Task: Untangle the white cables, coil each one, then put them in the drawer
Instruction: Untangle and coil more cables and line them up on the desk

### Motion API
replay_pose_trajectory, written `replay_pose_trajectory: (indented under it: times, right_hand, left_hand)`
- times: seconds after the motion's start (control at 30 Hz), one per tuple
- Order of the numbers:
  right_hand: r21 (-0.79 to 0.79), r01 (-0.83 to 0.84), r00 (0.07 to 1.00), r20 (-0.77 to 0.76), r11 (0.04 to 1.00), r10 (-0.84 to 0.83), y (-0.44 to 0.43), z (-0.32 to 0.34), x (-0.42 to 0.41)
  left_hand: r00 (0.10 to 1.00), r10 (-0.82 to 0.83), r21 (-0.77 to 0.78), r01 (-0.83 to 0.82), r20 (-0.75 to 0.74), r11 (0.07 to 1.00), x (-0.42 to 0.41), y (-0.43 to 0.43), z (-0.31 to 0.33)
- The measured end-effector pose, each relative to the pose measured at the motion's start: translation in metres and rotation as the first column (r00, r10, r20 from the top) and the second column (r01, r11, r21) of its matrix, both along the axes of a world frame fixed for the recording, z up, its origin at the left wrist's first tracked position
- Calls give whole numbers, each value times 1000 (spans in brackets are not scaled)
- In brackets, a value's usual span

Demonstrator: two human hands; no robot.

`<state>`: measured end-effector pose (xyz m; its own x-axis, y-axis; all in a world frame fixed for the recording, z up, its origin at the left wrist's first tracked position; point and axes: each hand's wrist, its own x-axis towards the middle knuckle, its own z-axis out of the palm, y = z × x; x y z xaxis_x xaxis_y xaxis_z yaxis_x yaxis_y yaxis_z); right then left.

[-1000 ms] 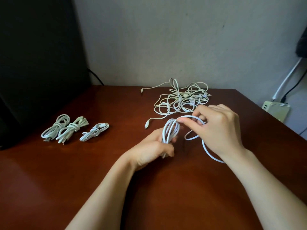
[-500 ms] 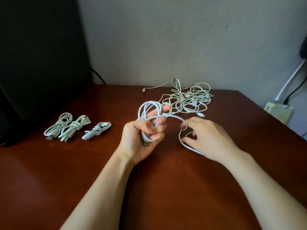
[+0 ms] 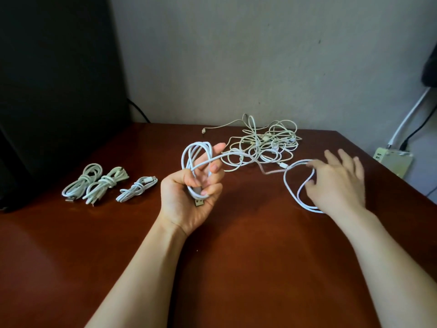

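My left hand (image 3: 192,197), palm up above the middle of the table, grips a half-wound white cable (image 3: 195,152) with several loops standing above the fingers and a USB plug at the palm. The cable's free length runs right to a loose loop (image 3: 294,183) lying on the wood. My right hand (image 3: 335,183) hovers over that loop with fingers spread and blurred, touching the strand near its top. A tangled pile of white cables (image 3: 264,143) lies at the back. Three coiled cables (image 3: 106,183) lie in a row at the left.
The red-brown wooden table (image 3: 236,256) meets a grey wall at the back. A large black object (image 3: 54,79) stands at the left. Off the table's right edge sits a pale power adapter (image 3: 392,162) with cords running up the wall. No drawer shows.
My right hand has swung out to the right, opening its fingers and drawing the free cable length out. My left hand holds the coil in much the same place, palm up.
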<state>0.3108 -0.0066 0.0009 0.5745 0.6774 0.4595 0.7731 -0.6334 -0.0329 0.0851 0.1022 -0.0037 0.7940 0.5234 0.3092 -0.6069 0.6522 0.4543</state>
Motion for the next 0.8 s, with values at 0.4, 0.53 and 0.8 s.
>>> replay_pose_trajectory:
  times: [0.4,0.53,0.8]
  right_hand:
    - [412,-660,577,-259,628,775,11,0,-68]
    - [589,-619,571,-118,520,813,9,6,-71]
    - [561,-574,762,100,596,640,9,9,-69]
  left_hand:
    - [990,-5,109,21,-144,994,6,-4,-1]
    - [910,103,269,10,-402,963,15,-11,-3]
    - [817,25,356,223,-575,907,20,-24,-8]
